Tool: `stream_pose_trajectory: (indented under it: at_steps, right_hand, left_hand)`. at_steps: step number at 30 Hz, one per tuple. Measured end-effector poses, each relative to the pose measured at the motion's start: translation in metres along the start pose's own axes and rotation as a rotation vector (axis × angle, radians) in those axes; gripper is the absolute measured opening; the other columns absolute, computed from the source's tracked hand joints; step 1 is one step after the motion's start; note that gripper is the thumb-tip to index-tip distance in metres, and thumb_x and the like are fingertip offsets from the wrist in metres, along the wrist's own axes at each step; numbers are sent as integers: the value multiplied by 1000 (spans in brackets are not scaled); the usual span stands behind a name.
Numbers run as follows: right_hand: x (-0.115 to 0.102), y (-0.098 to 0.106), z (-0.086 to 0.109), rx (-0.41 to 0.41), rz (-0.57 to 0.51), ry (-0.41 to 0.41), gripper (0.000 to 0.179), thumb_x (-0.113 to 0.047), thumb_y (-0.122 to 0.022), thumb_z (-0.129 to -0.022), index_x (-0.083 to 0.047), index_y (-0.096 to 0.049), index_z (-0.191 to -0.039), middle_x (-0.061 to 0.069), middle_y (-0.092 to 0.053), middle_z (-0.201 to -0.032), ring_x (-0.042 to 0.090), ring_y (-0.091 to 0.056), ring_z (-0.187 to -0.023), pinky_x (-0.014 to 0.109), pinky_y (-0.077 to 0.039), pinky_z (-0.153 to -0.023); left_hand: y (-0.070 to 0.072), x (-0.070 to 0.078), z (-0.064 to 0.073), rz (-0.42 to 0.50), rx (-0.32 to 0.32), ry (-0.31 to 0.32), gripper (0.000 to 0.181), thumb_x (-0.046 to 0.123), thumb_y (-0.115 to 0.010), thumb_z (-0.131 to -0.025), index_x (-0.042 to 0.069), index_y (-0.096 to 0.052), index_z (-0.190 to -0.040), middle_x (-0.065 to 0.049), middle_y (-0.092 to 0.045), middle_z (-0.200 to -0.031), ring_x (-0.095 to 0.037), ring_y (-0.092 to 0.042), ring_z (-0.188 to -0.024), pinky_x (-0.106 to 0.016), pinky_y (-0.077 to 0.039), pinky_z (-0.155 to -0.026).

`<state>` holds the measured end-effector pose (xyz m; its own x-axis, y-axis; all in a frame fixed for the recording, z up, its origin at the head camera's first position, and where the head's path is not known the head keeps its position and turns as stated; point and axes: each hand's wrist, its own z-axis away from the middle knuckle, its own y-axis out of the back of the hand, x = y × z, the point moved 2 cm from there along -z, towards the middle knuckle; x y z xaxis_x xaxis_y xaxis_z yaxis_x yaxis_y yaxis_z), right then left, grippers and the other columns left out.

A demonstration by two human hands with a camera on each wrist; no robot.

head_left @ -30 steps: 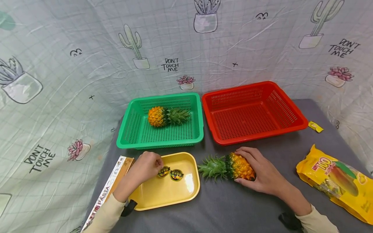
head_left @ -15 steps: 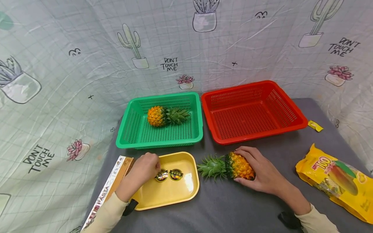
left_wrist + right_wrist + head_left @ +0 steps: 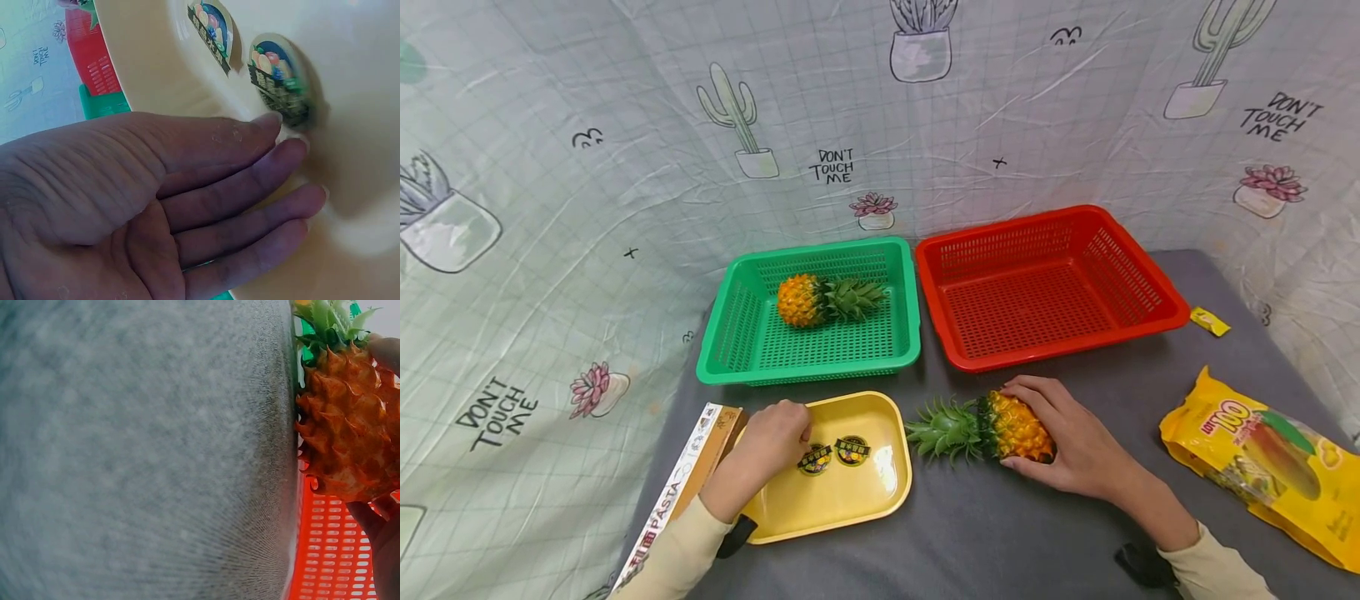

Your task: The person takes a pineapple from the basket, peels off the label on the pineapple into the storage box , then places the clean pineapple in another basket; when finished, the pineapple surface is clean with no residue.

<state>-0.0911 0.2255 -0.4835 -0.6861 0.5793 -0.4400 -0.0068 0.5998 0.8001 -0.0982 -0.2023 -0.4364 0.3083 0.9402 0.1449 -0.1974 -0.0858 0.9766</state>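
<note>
My right hand (image 3: 1067, 446) grips a small orange pineapple (image 3: 1017, 427) lying on its side on the grey cloth, its leafy crown toward the yellow tray (image 3: 827, 508). In the right wrist view, fingers show at both ends of that pineapple's spiky body (image 3: 344, 419). My left hand (image 3: 771, 446) is over the tray's left part. Its thumb and fingertips are right at the lower edge of a round fruit-printed sticker (image 3: 278, 72), which is blurred there; the fingers are fairly straight. A second similar sticker (image 3: 852, 450) lies to the right of it in the tray.
Behind the tray stands a green basket (image 3: 808, 371) with another pineapple (image 3: 801, 300) inside. A red basket (image 3: 1052, 304) sits beside it. Mango-printed yellow bag (image 3: 1262, 467) and small yellow wrapped packet (image 3: 1210, 322) lie right; a pasta box (image 3: 681, 487) is at left.
The left sticker has shifted slightly toward me and turned a little with the left hand's fingertips at it. The right hand keeps its grip on the pineapple in the same place.
</note>
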Motion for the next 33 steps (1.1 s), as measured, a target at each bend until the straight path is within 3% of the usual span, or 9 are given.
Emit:
stream_pose_trajectory:
  at_steps: [7,11,19,23,28,33]
  right_hand:
    - [1,0,-1,31,15,32,90,-51,-90,-80,-16,-53,-153,4,-47,-152,19,-49,-132,42,-49,-97]
    - [1,-1,-1,45,22,46,90,-51,-90,-80,-15,-53,-153,5,-48,-152,18,-49,-131,41,-49,-96]
    - [1,0,-1,40,15,36,90,-50,-90,-80,-15,-53,-154,3,-47,-153,18,-48,-132,38,-47,-99]
    - [1,-1,-1,42,13,41,90,-50,-90,-79,-15,-53,-154,4,-47,-153,18,-48,-132,38,-46,-99]
    - [2,-1,-2,21,1,39,90,-49,-90,-80,-15,-52,-154,5,-47,-152,20,-48,-132,46,-52,-95]
    - [3,0,-2,-16,-10,7,91,-51,-89,-81,-16,-50,-155,5,-45,-154,21,-46,-135,51,-52,-96]
  left_hand:
    - [4,5,1,-3,5,-9,43,0,-83,-79,18,-49,-60,6,-36,-60,-14,-35,-54,-30,-25,-51]
    - [10,14,3,20,4,-59,45,10,-87,-85,19,-50,-60,8,-33,-58,-10,-35,-52,-29,-24,-50]
    - [32,50,7,95,64,-216,15,21,-85,-92,19,-72,-85,13,-61,-72,-4,-50,-58,-29,-43,-52]
    - [40,71,5,123,133,-308,12,23,-85,-92,17,-75,-95,12,-66,-79,-4,-55,-61,-29,-46,-54]
    - [48,96,0,129,173,-400,29,31,-84,-94,14,-75,-115,5,-71,-99,-13,-66,-84,-32,-55,-69]
    - [52,120,-12,93,182,-472,58,39,-84,-93,9,-65,-139,-3,-65,-129,-21,-62,-108,-37,-53,-92]
